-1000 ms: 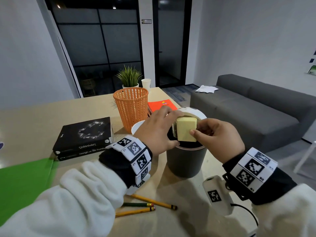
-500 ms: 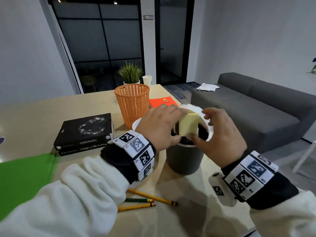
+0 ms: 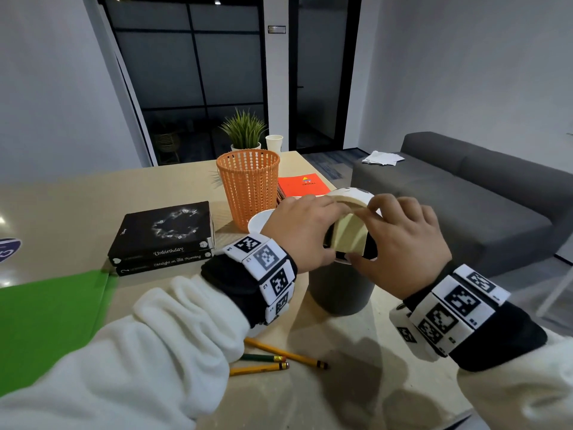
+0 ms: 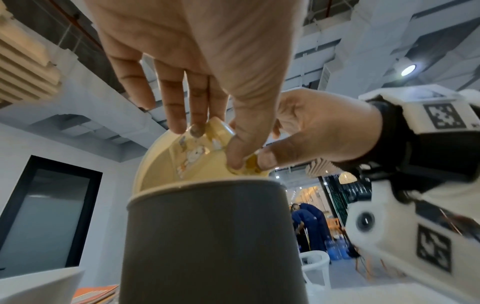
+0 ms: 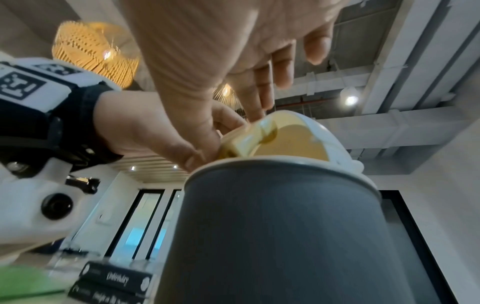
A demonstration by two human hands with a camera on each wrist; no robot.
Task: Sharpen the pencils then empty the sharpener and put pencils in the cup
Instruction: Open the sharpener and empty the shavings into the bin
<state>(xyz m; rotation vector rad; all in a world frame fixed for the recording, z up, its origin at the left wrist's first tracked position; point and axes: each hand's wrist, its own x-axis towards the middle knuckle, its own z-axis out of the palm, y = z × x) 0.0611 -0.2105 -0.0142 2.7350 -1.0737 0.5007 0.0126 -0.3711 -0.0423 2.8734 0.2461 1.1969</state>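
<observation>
A pale yellow sharpener [image 3: 348, 234] is held tilted over the mouth of a dark grey bin [image 3: 341, 290], whose white lid [image 3: 353, 193] stands flipped up behind. My left hand [image 3: 313, 231] grips its left side and my right hand [image 3: 381, 231] pinches its right side from above. The left wrist view shows the sharpener [image 4: 197, 152] with a cartoon print, pinched between both thumbs and fingertips. Three pencils [image 3: 288, 356] lie on the table near my left sleeve. A white cup [image 3: 259, 220] stands behind my left hand, partly hidden.
An orange mesh basket [image 3: 248, 184] stands behind the cup, with an orange notebook [image 3: 302, 184] to its right. Two black books [image 3: 164, 234] are stacked at left, a green folder [image 3: 46, 321] lies at the near left. The table's right edge runs just past the bin.
The sharpener has tipped from upright to leaning over the bin's opening. My right hand has turned over the top of it. My left hand has kept its grip.
</observation>
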